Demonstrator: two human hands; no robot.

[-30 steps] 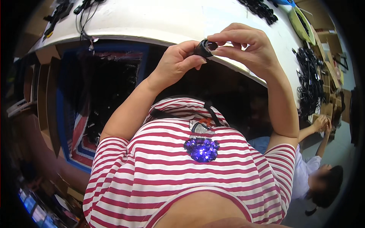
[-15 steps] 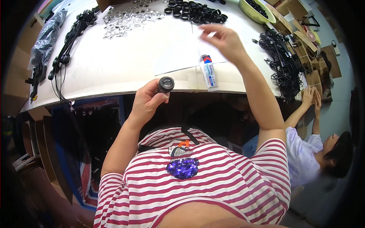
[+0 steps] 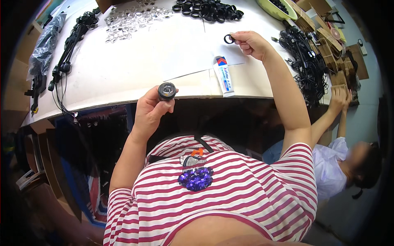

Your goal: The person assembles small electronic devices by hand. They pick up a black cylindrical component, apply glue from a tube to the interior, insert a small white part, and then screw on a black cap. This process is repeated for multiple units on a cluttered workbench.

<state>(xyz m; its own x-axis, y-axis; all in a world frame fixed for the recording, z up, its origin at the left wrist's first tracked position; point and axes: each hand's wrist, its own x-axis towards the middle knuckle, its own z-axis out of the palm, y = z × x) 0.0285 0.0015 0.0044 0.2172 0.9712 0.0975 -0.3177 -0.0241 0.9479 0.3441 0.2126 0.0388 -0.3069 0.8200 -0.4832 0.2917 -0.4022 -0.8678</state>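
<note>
My left hand is wrapped round a black cylindrical housing, its glassy round end facing up, just off the table's front edge. Between the thumb and fingers of my right hand is a small black ring, raised over the table. Below that hand lies a white and blue tube with a red mark. A heap of black rings sits at the far middle, and clear round lenses are spread to its left.
Bundled black cables and a plastic-wrapped bundle lie on the left. At right are a cable pile, a green bowl of black parts and cardboard pieces. Another person works at the right.
My right hand, empty-looking before near the ring heap, now holds a black ring and has drawn back slightly to the right. My left hand has shifted a little left with the housing.
</note>
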